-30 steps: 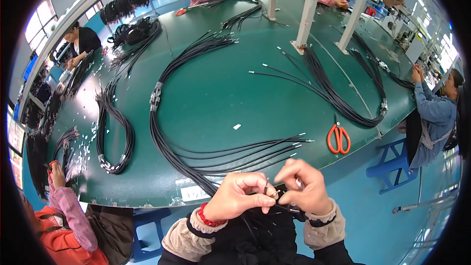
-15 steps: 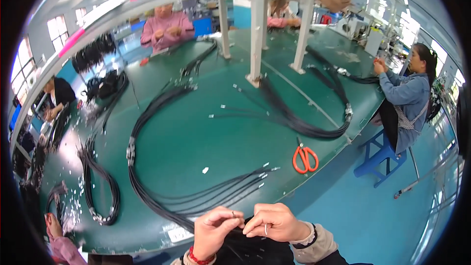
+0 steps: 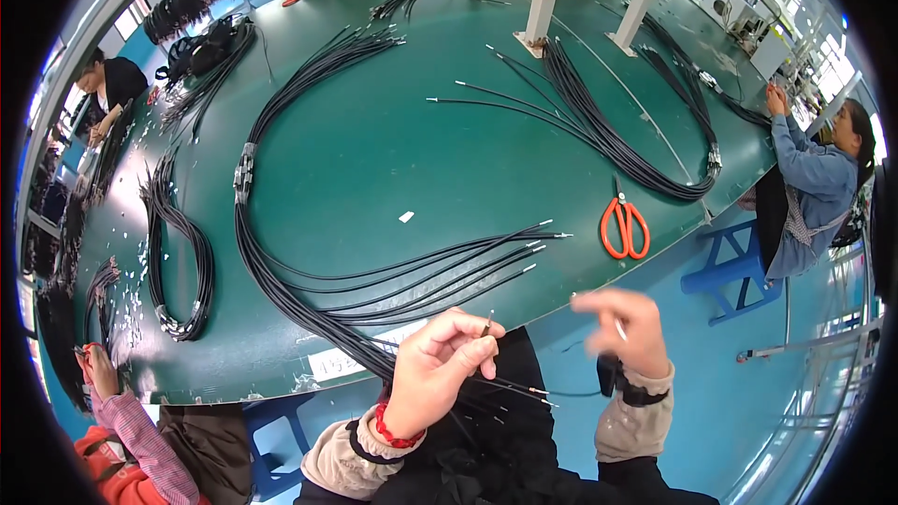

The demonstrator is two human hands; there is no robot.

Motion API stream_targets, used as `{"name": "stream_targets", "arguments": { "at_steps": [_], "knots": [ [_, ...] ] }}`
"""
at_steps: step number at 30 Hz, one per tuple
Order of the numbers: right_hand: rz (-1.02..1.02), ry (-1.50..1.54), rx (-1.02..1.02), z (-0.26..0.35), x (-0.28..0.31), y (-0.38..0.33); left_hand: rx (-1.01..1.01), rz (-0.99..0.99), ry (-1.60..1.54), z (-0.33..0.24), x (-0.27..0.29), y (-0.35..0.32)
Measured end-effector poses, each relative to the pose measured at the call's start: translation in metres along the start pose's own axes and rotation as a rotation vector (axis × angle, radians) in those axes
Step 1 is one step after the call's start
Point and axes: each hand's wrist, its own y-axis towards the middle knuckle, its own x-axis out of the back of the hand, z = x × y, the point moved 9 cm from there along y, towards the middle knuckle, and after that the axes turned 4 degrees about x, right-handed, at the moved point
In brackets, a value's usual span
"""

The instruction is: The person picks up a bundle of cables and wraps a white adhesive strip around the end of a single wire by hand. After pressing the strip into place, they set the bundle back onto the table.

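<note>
At the table's front edge my left hand point(image 3: 441, 363) is closed, pinching a thin black cable point(image 3: 487, 325) whose bare tip points up past the thumb. My right hand point(image 3: 629, 329) is raised away to the right over the floor, apart from the left. Motion smears its fingers, so I cannot make out whether they hold anything. A long bundle of black cables point(image 3: 271, 271) curves across the table and passes under my left hand. Several of its loose ends point(image 3: 524, 257) fan out on the tabletop. More cable ends point(image 3: 533, 393) hang over my dark lap.
Red-handled scissors point(image 3: 624, 227) lie near the right table edge. Other cable bundles point(image 3: 645, 164) point(image 3: 196, 262) rest on the green table point(image 3: 402, 159). White posts point(image 3: 544, 0) rise from it. Co-workers sit around, one on a blue stool point(image 3: 734, 271); another's hand point(image 3: 101, 369) is at lower left.
My right hand has pulled away from my left and swung to the right. The left hand keeps its pinch. The view has tilted downward, showing more of my lap.
</note>
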Motion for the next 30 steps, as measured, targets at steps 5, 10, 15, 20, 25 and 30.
{"name": "stream_targets", "arguments": {
  "at_steps": [5,10,15,20,25,30],
  "knots": [
    [-0.156,-0.358,0.032,0.011,-0.018,0.038,0.028,-0.025,0.053,-0.010,-0.007,-0.010],
    [-0.137,-0.495,0.058,0.034,-0.027,0.046,0.015,0.013,0.079,-0.024,-0.014,-0.027],
    [-0.091,-0.208,0.059,0.052,-0.031,0.039,-0.188,-0.104,0.281,-0.050,-0.005,-0.029],
    [-0.044,-0.125,0.052,0.101,-0.037,0.026,-0.313,-0.189,0.658,-0.083,-0.012,-0.038],
    [-0.076,0.007,0.207,0.125,-0.057,0.020,-0.432,-0.171,0.623,-0.093,-0.001,-0.054],
    [-0.058,0.167,0.278,0.133,-0.079,0.020,-0.331,-0.153,0.500,-0.091,0.016,-0.062]
  ]
}}
